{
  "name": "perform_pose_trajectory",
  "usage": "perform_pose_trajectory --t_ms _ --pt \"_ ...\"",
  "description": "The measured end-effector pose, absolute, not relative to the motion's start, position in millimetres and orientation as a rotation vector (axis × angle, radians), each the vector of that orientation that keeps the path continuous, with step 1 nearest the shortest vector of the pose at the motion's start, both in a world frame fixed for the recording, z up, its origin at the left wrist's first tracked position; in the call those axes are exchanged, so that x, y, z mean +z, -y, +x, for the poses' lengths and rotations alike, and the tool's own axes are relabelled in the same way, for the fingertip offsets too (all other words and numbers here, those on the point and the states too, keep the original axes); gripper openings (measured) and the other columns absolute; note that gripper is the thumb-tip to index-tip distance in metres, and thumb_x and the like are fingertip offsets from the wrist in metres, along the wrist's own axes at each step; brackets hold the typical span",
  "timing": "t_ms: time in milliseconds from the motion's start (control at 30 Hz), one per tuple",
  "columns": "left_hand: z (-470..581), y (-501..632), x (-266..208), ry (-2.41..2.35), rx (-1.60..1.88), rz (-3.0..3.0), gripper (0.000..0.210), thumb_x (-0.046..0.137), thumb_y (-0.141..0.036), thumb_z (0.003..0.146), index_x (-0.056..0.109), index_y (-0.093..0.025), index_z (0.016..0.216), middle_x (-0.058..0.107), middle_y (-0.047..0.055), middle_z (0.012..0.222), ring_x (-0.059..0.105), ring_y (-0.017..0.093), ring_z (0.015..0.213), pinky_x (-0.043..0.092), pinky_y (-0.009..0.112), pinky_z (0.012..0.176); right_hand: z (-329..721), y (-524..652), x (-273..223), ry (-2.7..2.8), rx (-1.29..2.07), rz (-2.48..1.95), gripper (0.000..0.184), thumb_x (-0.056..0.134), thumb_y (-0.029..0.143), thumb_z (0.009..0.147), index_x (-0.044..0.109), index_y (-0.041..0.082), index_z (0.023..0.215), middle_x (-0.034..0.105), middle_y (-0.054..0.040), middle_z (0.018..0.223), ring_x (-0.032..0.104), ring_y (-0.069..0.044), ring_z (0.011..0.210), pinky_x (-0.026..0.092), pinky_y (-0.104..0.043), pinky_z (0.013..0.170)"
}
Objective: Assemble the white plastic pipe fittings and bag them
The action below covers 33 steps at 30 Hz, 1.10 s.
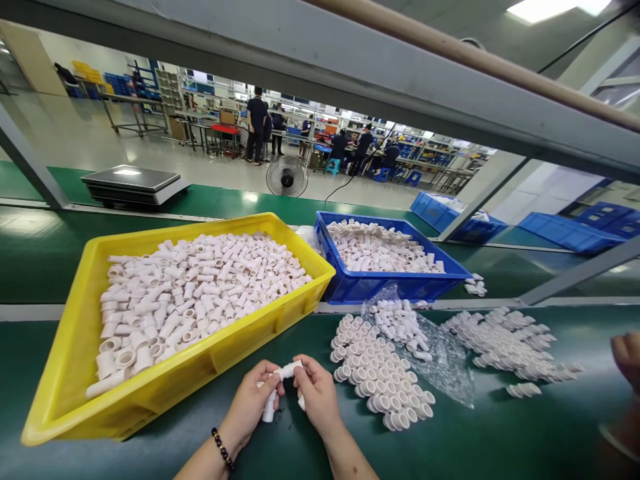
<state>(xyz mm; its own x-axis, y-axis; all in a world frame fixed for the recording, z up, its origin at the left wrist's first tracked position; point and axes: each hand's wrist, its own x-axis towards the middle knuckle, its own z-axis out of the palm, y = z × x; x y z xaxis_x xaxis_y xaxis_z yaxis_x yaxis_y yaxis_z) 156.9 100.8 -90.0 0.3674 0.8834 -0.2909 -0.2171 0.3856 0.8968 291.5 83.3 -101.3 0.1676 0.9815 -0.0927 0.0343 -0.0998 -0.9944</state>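
My left hand and my right hand meet over the green work surface, just in front of a yellow bin. Between their fingertips is a white plastic pipe fitting, gripped from both ends. Another white tube piece sticks out below my left fingers; whether it is held or lies on the surface I cannot tell. A bit of white also shows under my right fingers, mostly hidden. Many loose white fittings fill the yellow bin. Right of my hands, more white fittings lie in neat slanted rows.
A blue bin of white pieces stands behind the rows. Beside them lies a transparent plastic bag with fittings, then another group of fittings. Another person's hand is at the right edge. A scale and fan are farther back.
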Motion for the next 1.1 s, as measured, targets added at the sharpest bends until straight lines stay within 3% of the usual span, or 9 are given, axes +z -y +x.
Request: perform_pose_trajectory --t_ms 233,333,433,567,667,833,1000,1100 --pt "153.0 -106.1 -93.0 -0.833 0.884 0.669 0.028 0.056 -0.035 0.074 0.050 -0.020 0.097 0.060 0.000 0.066 0.053 0.009 0.046 0.032 0.015 0.033 300.3 -67.3 -62.6 1.364 0.723 -1.576 0.026 0.046 0.036 0.081 0.057 0.018 0.096 0.058 -0.0026 0.068 0.050 -0.012 0.054 0.038 -0.023 0.050" --pt "147.1 -109.7 -92.4 -0.822 0.874 0.456 0.036 0.056 -0.035 0.074 0.048 -0.020 0.106 0.064 0.006 0.083 0.061 0.014 0.058 0.033 0.014 0.029 312.4 -50.0 -33.0 1.563 0.542 -1.721 0.022 0.045 0.032 0.082 0.057 0.021 0.097 0.060 -0.0031 0.073 0.054 -0.014 0.060 0.038 -0.023 0.051" --pt "143.9 -110.8 -89.9 -0.771 0.810 0.305 0.040 0.057 -0.032 0.074 0.045 -0.019 0.110 0.061 0.012 0.104 0.064 0.024 0.080 0.049 0.023 0.041 328.6 -32.2 -17.6 1.681 0.416 -1.915 0.019 0.041 0.030 0.083 0.054 0.022 0.094 0.060 -0.0009 0.068 0.055 -0.015 0.058 0.036 -0.023 0.047" --pt "146.0 -107.3 -86.7 -0.720 0.786 0.251 0.038 0.058 -0.011 0.071 0.045 -0.016 0.107 0.059 0.015 0.110 0.063 0.027 0.088 0.054 0.028 0.057 350.3 -18.2 -26.0 1.680 0.241 -2.184 0.019 0.038 0.029 0.082 0.053 0.021 0.091 0.059 0.0002 0.059 0.058 -0.017 0.054 0.037 -0.023 0.047" --pt "148.7 -103.6 -85.4 -0.734 0.788 0.299 0.034 0.057 -0.004 0.069 0.048 -0.012 0.101 0.060 0.016 0.108 0.063 0.025 0.087 0.053 0.027 0.065 360.6 -17.5 -41.3 1.658 0.139 -2.292 0.022 0.037 0.028 0.081 0.054 0.019 0.092 0.064 -0.0036 0.066 0.061 -0.019 0.058 0.039 -0.024 0.049" --pt "150.1 -102.7 -85.6 -0.750 0.747 0.445 0.031 0.060 -0.015 0.072 0.051 -0.010 0.101 0.063 0.016 0.099 0.064 0.019 0.080 0.052 0.023 0.063 367.4 -23.5 -60.8 1.646 0.098 -2.304 0.028 0.037 0.027 0.080 0.057 0.016 0.096 0.065 -0.0065 0.070 0.061 -0.020 0.062 0.041 -0.027 0.053" --pt "150.9 -106.3 -90.2 -0.735 0.746 0.505 0.035 0.059 -0.023 0.074 0.048 -0.016 0.106 0.064 0.009 0.089 0.062 0.013 0.061 0.045 0.017 0.040 366.3 -17.4 -43.7 1.392 0.244 -2.093 0.035 0.046 0.037 0.078 0.053 0.016 0.105 0.057 -0.0010 0.060 0.055 -0.017 0.054 0.039 -0.025 0.050" --pt "151.3 -106.5 -93.3 -0.702 0.773 0.557 0.028 0.056 -0.026 0.076 0.050 -0.016 0.101 0.063 0.007 0.082 0.054 0.008 0.049 0.034 0.014 0.031 350.0 -17.6 -24.6 1.177 0.542 -1.781 0.029 0.055 0.039 0.074 0.057 0.017 0.092 0.054 -0.0003 0.061 0.050 -0.013 0.052 0.039 -0.023 0.049"
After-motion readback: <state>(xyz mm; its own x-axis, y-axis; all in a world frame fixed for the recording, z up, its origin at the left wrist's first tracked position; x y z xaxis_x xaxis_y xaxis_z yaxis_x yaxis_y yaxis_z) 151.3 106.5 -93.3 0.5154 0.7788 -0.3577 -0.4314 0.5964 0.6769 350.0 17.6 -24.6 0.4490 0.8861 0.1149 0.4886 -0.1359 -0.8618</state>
